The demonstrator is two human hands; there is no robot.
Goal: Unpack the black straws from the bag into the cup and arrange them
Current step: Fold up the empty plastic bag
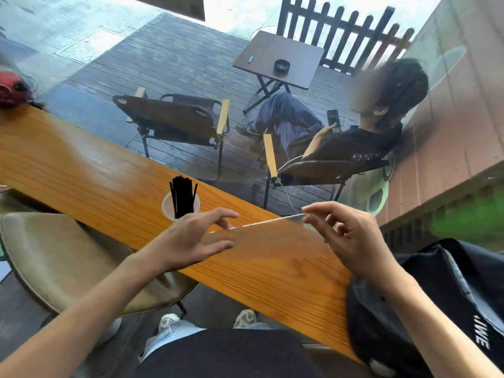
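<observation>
My right hand point(346, 236) pinches the clear bag point(270, 236); my left hand point(196, 238), fingers spread, could bump the cup point(167, 207) of black straws point(182, 196) over.

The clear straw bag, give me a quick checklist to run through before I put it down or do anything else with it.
1. Straws in the cup: ok. The black straws stand in the cup.
2. Bag emptied: ok, as far as shows. The clear bag looks flat and see-through, with no straw visible inside.
3. Hold on the bag: ok. The right hand pinches its far end; the left hand has open fingers at the near end.
4. Cup steady: ok. It sits upright on the wooden counter, apart from both hands.
5. Straws arranged: not ok. One leans away from the bunch.
</observation>
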